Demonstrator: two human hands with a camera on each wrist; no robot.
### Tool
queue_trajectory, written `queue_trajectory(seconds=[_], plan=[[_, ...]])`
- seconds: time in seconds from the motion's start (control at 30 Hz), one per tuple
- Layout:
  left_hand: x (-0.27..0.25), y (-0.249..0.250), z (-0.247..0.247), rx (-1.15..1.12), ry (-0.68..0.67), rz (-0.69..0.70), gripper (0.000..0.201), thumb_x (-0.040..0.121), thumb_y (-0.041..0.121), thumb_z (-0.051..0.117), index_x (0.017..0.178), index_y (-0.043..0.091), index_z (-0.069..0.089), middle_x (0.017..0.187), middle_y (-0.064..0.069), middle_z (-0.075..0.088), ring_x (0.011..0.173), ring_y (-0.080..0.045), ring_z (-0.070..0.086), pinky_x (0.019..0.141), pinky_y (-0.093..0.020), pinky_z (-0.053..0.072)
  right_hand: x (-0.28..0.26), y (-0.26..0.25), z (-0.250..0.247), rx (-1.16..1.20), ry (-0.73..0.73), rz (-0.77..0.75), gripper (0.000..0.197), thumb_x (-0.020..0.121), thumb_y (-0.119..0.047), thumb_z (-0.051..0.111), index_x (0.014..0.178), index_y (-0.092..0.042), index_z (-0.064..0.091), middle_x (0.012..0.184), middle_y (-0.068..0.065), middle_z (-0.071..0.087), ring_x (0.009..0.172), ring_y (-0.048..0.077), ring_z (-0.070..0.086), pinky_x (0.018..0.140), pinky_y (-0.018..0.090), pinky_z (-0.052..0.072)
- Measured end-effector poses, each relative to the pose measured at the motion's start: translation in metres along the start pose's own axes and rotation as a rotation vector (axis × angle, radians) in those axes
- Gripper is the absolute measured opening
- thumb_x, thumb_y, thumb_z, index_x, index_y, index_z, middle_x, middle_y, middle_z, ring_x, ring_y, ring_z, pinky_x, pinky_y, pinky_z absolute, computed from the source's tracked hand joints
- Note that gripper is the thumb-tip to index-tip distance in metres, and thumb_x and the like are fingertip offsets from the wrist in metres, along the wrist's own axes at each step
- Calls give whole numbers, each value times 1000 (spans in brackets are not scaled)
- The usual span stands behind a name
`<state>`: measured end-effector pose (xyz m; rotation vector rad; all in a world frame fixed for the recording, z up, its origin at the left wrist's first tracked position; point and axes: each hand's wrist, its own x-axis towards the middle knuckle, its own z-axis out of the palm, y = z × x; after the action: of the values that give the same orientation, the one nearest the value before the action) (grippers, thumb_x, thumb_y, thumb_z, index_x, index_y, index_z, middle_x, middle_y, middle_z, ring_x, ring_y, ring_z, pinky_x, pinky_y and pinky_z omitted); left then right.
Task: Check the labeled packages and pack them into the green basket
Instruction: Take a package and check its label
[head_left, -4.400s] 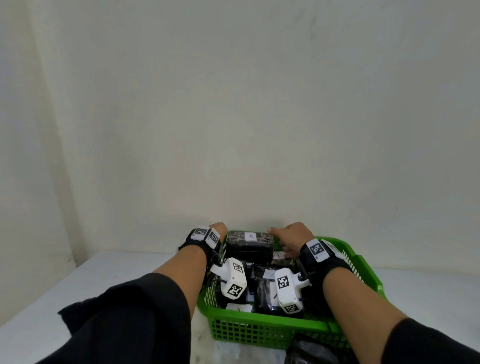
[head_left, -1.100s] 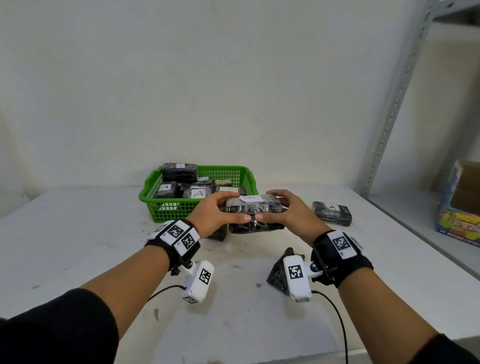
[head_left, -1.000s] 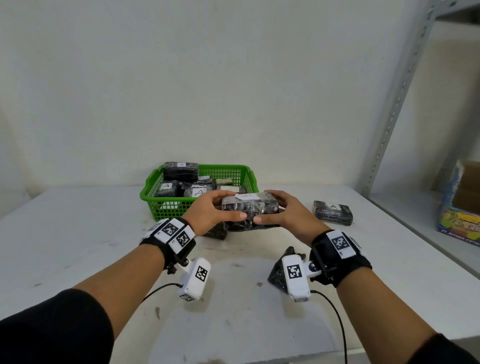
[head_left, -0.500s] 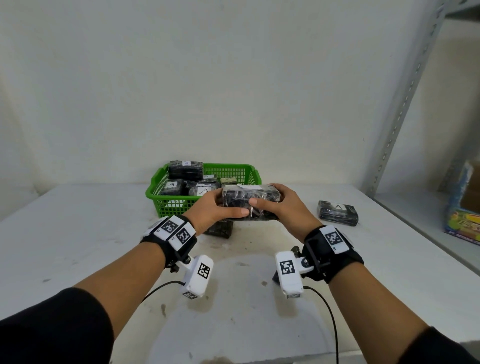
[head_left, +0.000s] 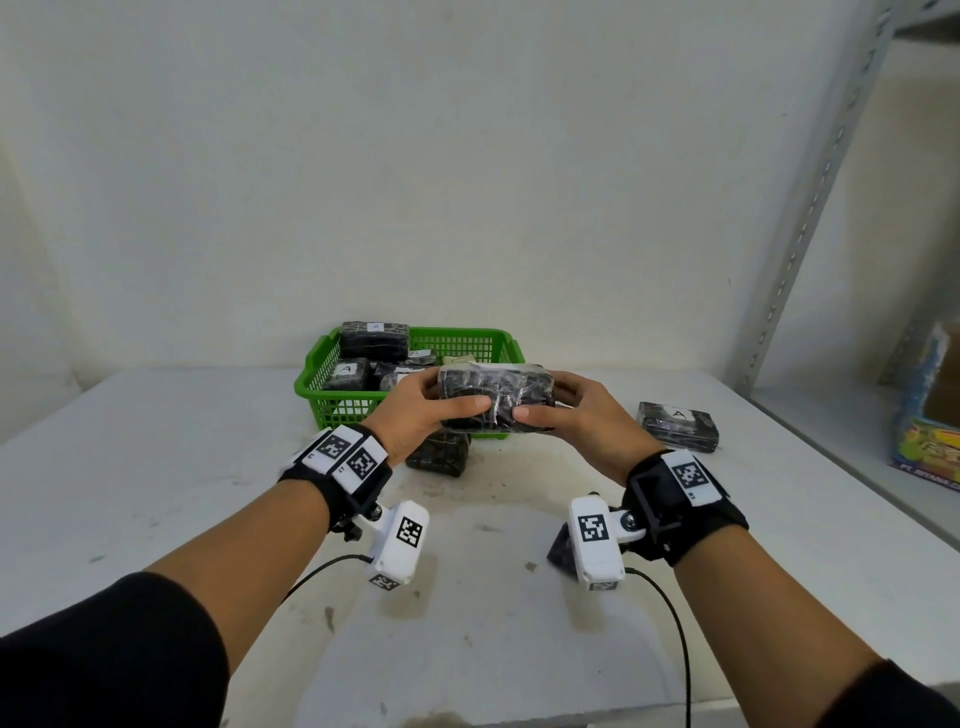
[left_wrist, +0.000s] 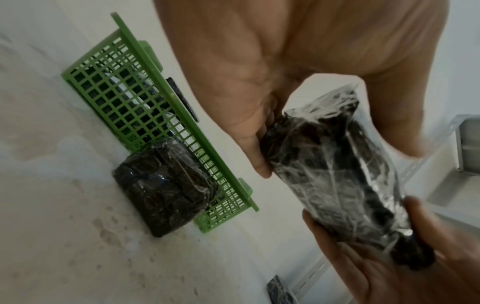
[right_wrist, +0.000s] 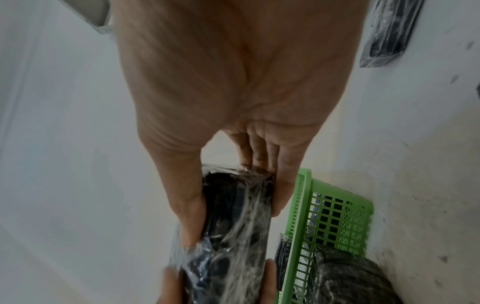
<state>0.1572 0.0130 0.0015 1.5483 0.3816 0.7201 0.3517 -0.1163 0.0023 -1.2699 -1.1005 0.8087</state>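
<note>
Both hands hold one black plastic-wrapped package in the air just in front of the green basket. My left hand grips its left end and my right hand its right end, thumbs on the near face. The package is tipped, so its white label shows only as a strip on the top edge. The left wrist view shows the package beside the basket; the right wrist view shows the package pinched between thumb and fingers. Several labelled packages lie in the basket.
Another black package lies on the white table against the basket's front wall. A package labelled A lies to the right. A small dark object sits under my right wrist. A metal shelf upright and a colourful box stand at the right.
Both hands have lifted the package a little and tipped it, so the label that faced up is now at the top edge. The grips have stayed the same.
</note>
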Motion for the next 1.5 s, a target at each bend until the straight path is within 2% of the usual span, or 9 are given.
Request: queue_trajectory(seconds=[0.23,0.37,0.53,0.73,0.93,1.07,1.23,1.33,1.5], plan=[[0,0,6,98,-37,16,61,69,33,84,123,10,65,119,-8,71,114,-25,66,105,-43,47,2,-4,10,35,36,3,57,79,-14,89,129,-6,63,120,15,74,105,29,75,81,35,62],[-2,7,8,-126,-45,-38,41,89,16,66,125,-2,60,115,-14,70,104,-24,67,87,-31,57,2,-5,8,46,34,-11,59,76,-20,90,126,-3,64,116,15,76,104,30,75,82,35,62],[-2,11,5,-178,-31,-59,48,82,17,64,125,-4,58,114,-14,69,101,-23,68,79,-28,58,4,-4,7,42,-11,10,91,51,-25,97,133,-8,60,123,11,72,112,29,73,95,43,60],[0,5,-1,-35,-45,-25,61,72,6,82,128,4,58,119,-12,70,110,-27,67,88,-34,57,3,-6,7,-40,-5,1,86,56,-25,99,133,-14,61,123,6,73,114,26,72,98,45,58],[1,1,-9,152,-9,20,88,53,19,92,132,17,52,125,-2,68,118,-21,64,103,-48,48,-3,-19,16,-55,-26,183,53,95,-49,66,129,-9,69,122,13,74,113,29,71,90,38,62],[-2,2,-3,159,-32,12,93,54,20,92,135,18,48,128,-1,66,118,-18,63,103,-42,49,-5,-17,18,44,1,195,43,92,-31,76,124,-3,70,122,15,75,114,32,72,92,40,62],[-2,5,7,-43,27,-107,51,79,31,78,118,0,64,115,-16,71,112,-37,65,101,-49,49,-6,-11,19,43,19,120,40,90,-20,79,125,-5,69,120,13,76,107,26,73,91,35,59],[0,3,6,61,85,-79,30,72,38,83,90,15,76,94,-7,76,93,-29,69,88,-45,54,-6,-12,17,56,18,135,36,90,-17,78,122,-5,71,114,11,78,94,21,72,84,31,57],[-3,2,9,122,66,-48,55,63,52,85,104,18,72,106,-5,75,106,-30,68,97,-45,49,-5,-14,18,72,22,166,39,91,-28,77,119,-1,73,110,11,79,90,17,74,78,28,58]])
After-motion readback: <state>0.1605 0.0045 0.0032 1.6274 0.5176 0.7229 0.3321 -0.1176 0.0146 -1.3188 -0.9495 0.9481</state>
